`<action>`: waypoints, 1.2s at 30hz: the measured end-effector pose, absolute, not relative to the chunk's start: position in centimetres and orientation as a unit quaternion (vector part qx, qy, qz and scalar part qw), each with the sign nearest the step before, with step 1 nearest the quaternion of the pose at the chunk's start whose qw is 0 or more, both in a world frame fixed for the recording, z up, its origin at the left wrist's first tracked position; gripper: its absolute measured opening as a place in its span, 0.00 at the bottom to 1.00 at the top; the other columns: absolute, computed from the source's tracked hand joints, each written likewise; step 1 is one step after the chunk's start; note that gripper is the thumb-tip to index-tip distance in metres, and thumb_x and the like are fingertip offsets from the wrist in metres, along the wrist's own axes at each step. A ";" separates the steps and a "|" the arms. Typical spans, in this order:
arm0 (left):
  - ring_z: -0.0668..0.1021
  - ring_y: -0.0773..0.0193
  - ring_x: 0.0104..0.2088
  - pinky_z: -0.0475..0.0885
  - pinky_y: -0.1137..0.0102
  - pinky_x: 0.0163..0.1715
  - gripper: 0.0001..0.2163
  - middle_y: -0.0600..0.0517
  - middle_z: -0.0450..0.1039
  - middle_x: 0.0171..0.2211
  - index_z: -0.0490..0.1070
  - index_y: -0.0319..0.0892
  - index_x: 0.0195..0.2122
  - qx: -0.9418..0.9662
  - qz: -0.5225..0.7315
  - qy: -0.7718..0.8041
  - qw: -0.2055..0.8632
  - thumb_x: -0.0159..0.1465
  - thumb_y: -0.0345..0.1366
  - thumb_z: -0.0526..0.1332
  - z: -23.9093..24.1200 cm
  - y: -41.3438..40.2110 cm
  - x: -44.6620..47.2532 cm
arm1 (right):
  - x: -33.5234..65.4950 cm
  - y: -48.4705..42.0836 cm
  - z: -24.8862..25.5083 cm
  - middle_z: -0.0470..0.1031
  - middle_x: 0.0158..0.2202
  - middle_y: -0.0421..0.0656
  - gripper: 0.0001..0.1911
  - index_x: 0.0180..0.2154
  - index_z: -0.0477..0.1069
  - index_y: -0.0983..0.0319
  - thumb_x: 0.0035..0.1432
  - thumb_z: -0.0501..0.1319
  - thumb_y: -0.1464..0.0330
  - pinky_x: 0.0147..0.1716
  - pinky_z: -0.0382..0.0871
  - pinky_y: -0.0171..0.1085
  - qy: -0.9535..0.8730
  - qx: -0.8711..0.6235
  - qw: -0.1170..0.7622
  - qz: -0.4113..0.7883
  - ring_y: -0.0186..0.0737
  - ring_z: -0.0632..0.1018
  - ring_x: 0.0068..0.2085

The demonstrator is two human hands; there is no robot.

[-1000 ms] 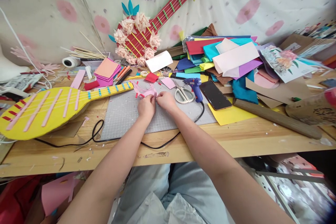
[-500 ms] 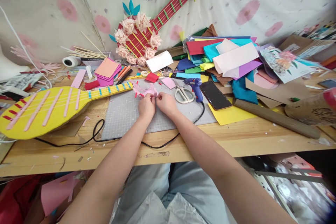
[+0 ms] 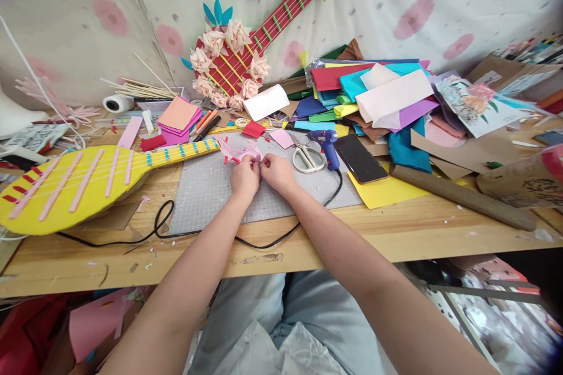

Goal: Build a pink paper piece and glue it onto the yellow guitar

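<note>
My left hand (image 3: 245, 178) and my right hand (image 3: 277, 171) meet over the grey cutting mat (image 3: 206, 193), fingers pinched together on a pink paper piece (image 3: 243, 151). The paper curls out to the left of my fingertips, toward the neck of the yellow cardboard guitar (image 3: 83, 183). Both hands are closed on the pink paper; its folds under the fingers are hidden. Scissors (image 3: 308, 158) and a blue glue gun (image 3: 328, 146) lie just right of my right hand.
A black phone (image 3: 360, 159) lies on yellow paper. A heap of coloured paper sheets (image 3: 373, 96) fills the back right. A red guitar with paper flowers (image 3: 246, 53) leans on the wall. The glue gun's black cord (image 3: 185, 233) loops across the wooden table (image 3: 396, 234).
The hands have barely shifted; the fingers keep working the pink paper in the same spot.
</note>
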State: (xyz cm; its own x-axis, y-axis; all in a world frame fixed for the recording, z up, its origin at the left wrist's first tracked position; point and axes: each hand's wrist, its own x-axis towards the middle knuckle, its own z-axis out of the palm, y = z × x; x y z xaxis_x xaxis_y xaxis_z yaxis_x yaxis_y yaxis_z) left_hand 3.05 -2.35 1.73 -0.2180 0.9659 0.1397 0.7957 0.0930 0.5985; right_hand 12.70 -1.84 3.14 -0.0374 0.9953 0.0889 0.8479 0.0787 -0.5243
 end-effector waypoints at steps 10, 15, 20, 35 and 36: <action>0.76 0.59 0.30 0.65 0.69 0.31 0.13 0.47 0.75 0.29 0.72 0.42 0.40 0.620 0.290 0.717 0.135 0.61 0.37 0.49 1.8 -2.6 3.1 | 13.0 -0.1 2.8 0.76 0.33 0.42 0.10 0.32 0.73 0.60 0.49 0.55 0.67 0.29 0.62 0.32 -0.641 -0.670 0.216 0.306 0.37 0.75 0.34; 0.76 0.58 0.31 0.65 0.68 0.32 0.13 0.46 0.75 0.29 0.73 0.41 0.37 0.621 0.283 0.718 0.132 0.61 0.37 0.50 1.8 -2.5 3.0 | 12.6 -1.4 3.3 0.76 0.35 0.48 0.13 0.35 0.72 0.63 0.55 0.50 0.68 0.35 0.63 0.35 -0.737 -0.628 0.218 0.123 0.42 0.75 0.39; 0.76 0.56 0.33 0.65 0.67 0.33 0.13 0.45 0.76 0.32 0.73 0.41 0.37 0.627 0.283 0.714 0.133 0.61 0.37 0.50 1.8 -2.6 3.0 | 12.4 -1.8 3.3 0.76 0.37 0.49 0.13 0.36 0.71 0.62 0.56 0.48 0.70 0.36 0.63 0.35 -0.765 -0.606 0.202 0.077 0.43 0.74 0.41; 0.76 0.59 0.31 0.65 0.67 0.34 0.12 0.46 0.75 0.31 0.69 0.40 0.41 0.592 0.323 0.725 0.140 0.61 0.37 0.51 1.7 -2.4 2.8 | 15.7 -1.8 4.3 0.76 0.30 0.40 0.14 0.36 0.66 0.61 0.47 0.61 0.63 0.30 0.61 0.32 -0.741 -0.572 0.184 0.300 0.36 0.74 0.32; 0.76 0.60 0.30 0.65 0.68 0.34 0.12 0.47 0.75 0.31 0.69 0.40 0.41 0.590 0.326 0.725 0.142 0.61 0.37 0.51 1.6 -2.4 2.8 | 15.9 -1.8 4.3 0.76 0.29 0.39 0.14 0.36 0.65 0.61 0.46 0.62 0.64 0.29 0.61 0.32 -0.747 -0.555 0.184 0.316 0.35 0.74 0.31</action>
State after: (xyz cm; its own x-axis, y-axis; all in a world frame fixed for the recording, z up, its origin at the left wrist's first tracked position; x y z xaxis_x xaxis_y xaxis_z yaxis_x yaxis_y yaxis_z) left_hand 2.81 -2.41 1.65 -0.2638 0.9481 0.1776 0.7624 0.0921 0.6405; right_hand 15.92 -1.83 4.29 -0.3152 0.9460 -0.0760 0.7134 0.1833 -0.6763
